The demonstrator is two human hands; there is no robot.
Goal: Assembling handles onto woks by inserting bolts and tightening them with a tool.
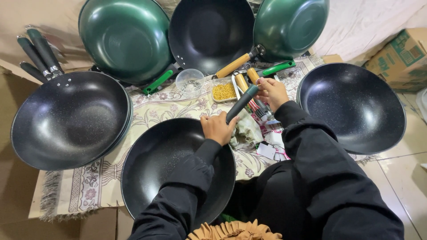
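**Handle held at rim of black wok, both hands engaged**

Black wok (169, 164) lying open side up on a patterned cloth (147, 111), directly in front of the seated person. Left hand (217, 128) at the far rim of that wok, fingers wrapped around the lower end of a dark handle (242, 103). Handle slanting up and away from the rim toward the right hand (272, 92). Right hand at the handle's upper tip, fingers pinched narrow there; whether anything small is held between them cannot be told. Both sleeves black.

Just right of the wok's far rim, a crumpled rag (245, 131), touching the left hand's side. Beyond the rim, a clear round cup (190, 82) and a small clear tray of yellow bits (223, 91), side by side. Loose wooden handles (242, 80) beside the tray, a green handle (278, 68) beyond them.

Left of the wok, a stack of speckled black pans (66, 120), with spare dark handles (38, 55) farther off. Beyond the wok, two green pans (124, 40) turned bottom up, a further black pan (211, 31) between them. Right of the wok, past the right arm, another speckled black pan (351, 106). Cardboard box (402, 55) at the far right, well apart from the wok.
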